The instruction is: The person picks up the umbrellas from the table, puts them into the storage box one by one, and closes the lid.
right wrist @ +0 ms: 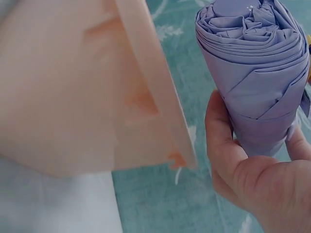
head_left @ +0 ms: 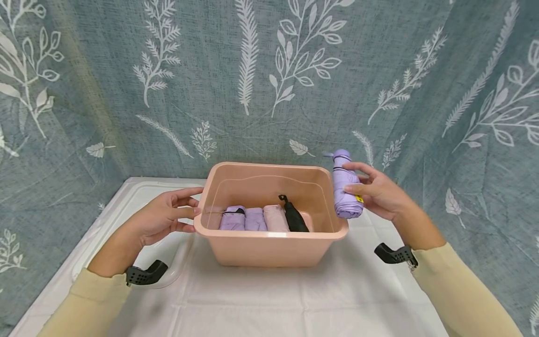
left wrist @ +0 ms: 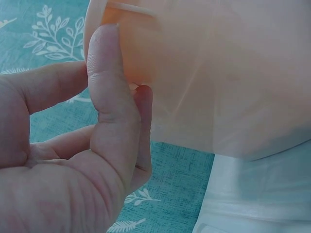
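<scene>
A lavender folded umbrella [head_left: 346,187] is gripped by my right hand [head_left: 381,192], thumb on the near side. It stands nearly upright beside the right end of a peach plastic bin [head_left: 269,250]. In the right wrist view the gathered fabric end of the umbrella [right wrist: 252,63] faces the camera. My left hand [head_left: 168,213] touches the bin's left end at the rim, fingers and thumb against the outside. Within the bin are two lavender rolled bundles [head_left: 233,219], [head_left: 255,220], a pale pink bundle [head_left: 275,219] and a black narrow item with a loop [head_left: 295,217]. The front wall hides their lower parts.
A translucent white lid [head_left: 145,189] lies on the table left of the bin, partly behind my left forearm. White cloth [head_left: 252,299] covers the table. A blue-green leaf-patterned curtain [head_left: 210,84] hangs behind and at both sides.
</scene>
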The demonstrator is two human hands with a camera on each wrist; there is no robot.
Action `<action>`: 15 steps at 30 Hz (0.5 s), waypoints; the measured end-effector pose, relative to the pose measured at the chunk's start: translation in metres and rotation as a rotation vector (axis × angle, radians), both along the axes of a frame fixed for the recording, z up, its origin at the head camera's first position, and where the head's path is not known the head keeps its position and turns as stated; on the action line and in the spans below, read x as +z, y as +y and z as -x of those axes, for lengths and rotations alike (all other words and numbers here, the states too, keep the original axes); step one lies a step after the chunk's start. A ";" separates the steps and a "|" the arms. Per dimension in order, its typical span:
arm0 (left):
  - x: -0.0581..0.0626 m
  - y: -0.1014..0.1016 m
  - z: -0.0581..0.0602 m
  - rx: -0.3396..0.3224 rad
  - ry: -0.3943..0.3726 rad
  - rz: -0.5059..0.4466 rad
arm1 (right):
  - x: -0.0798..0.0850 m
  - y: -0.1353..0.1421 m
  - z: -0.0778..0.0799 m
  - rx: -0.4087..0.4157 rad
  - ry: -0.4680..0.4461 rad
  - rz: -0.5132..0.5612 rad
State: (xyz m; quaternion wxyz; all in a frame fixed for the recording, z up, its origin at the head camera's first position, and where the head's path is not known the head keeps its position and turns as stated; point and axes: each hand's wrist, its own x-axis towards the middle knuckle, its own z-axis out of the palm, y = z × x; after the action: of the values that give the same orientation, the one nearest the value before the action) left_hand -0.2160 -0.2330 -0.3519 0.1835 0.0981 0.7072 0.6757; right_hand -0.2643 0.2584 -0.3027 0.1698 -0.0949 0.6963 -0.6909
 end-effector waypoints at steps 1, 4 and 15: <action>0.000 0.000 0.000 0.000 0.000 0.001 | 0.001 -0.003 0.001 0.004 -0.002 -0.002; 0.001 0.000 0.000 0.000 -0.001 0.003 | 0.004 -0.013 0.003 0.008 -0.017 0.000; 0.001 0.001 0.000 0.000 -0.007 0.010 | 0.009 -0.049 0.011 0.020 -0.114 -0.036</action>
State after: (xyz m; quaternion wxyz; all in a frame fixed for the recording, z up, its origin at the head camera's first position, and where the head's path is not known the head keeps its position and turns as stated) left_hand -0.2165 -0.2324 -0.3508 0.1864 0.0948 0.7100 0.6724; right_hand -0.2750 0.2093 -0.2934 0.2175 -0.0592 0.6971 -0.6806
